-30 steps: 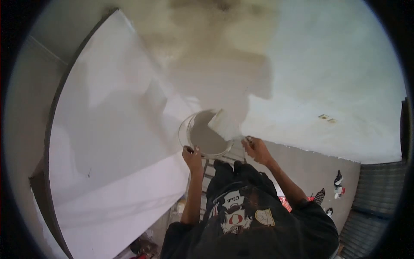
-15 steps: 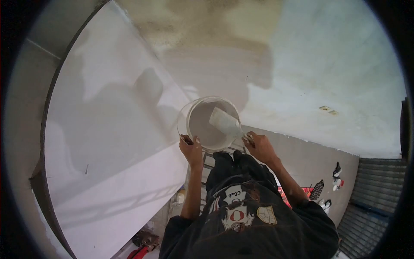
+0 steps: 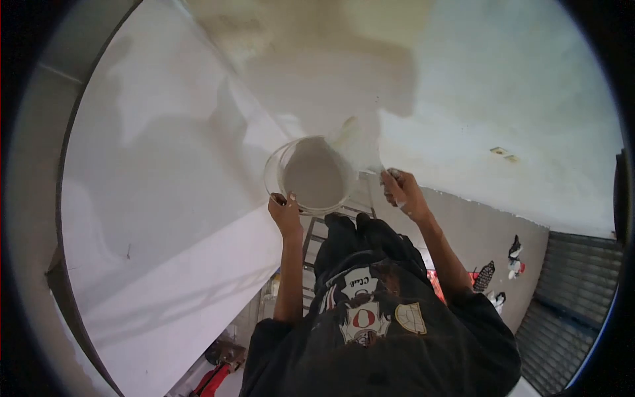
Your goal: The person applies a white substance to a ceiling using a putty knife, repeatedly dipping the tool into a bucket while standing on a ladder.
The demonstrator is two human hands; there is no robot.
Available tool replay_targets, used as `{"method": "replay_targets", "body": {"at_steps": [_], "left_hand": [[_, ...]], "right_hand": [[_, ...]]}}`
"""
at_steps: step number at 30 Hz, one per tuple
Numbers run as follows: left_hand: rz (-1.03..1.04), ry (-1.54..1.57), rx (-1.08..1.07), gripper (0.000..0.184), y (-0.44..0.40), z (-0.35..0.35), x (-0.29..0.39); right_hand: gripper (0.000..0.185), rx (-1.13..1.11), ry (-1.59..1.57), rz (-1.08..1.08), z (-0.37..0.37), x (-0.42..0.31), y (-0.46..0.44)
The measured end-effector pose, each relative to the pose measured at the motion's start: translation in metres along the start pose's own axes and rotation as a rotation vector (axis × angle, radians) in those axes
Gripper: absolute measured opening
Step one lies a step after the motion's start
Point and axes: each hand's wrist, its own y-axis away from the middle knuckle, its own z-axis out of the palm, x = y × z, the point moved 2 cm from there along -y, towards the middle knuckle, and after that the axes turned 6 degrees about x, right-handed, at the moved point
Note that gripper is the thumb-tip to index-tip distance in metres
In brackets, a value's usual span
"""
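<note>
My left hand [image 3: 286, 213] grips the near left edge of a pale bucket [image 3: 277, 169], its fingers closed on it. Inside the bucket is a smooth grey paste [image 3: 313, 175]. My right hand [image 3: 402, 190] is closed round the handle of a wide putty knife [image 3: 359, 147], just right of the bucket. Its pale, blurred blade points up and left, beyond the bucket's right rim. Whether paste clings to the blade I cannot tell.
Below the bucket stands a ladder [image 3: 311, 248]. A white wall panel [image 3: 165, 172] rises on the left, and a patchy wall [image 3: 489, 86] lies ahead with small fittings [image 3: 504, 154]. Slatted shutters [image 3: 569, 298] are at right. Red items [image 3: 213, 380] lie low at left.
My right hand has lifted the putty knife from over the bucket's opening, up and to the right. The bucket and my left hand have shifted slightly up and left in view.
</note>
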Motion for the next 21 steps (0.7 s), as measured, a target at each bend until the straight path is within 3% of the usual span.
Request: {"method": "replay_targets", "body": {"at_steps": [9, 13, 20, 21], "left_hand": [[-0.232, 0.188, 0.006, 0.017, -0.002, -0.002, -0.014], [-0.195, 0.27, -0.03, 0.015, -0.001, -0.003, -0.013], [-0.207, 0.061, 0.039, 0.018, -0.01, -0.009, -0.022], [-0.178, 0.084, 0.053, 0.019, -0.012, -0.012, -0.03]], "right_hand": [[0.024, -0.108, -0.609, 0.134, 0.012, -0.02, -0.03], [0.022, -0.04, -0.681, 0.078, -0.002, -0.035, -0.062], [0.023, -0.039, -0.769, 0.007, -0.041, -0.043, -0.131], [0.026, 0.073, -0.729, 0.012, -0.035, -0.044, -0.134]]}}
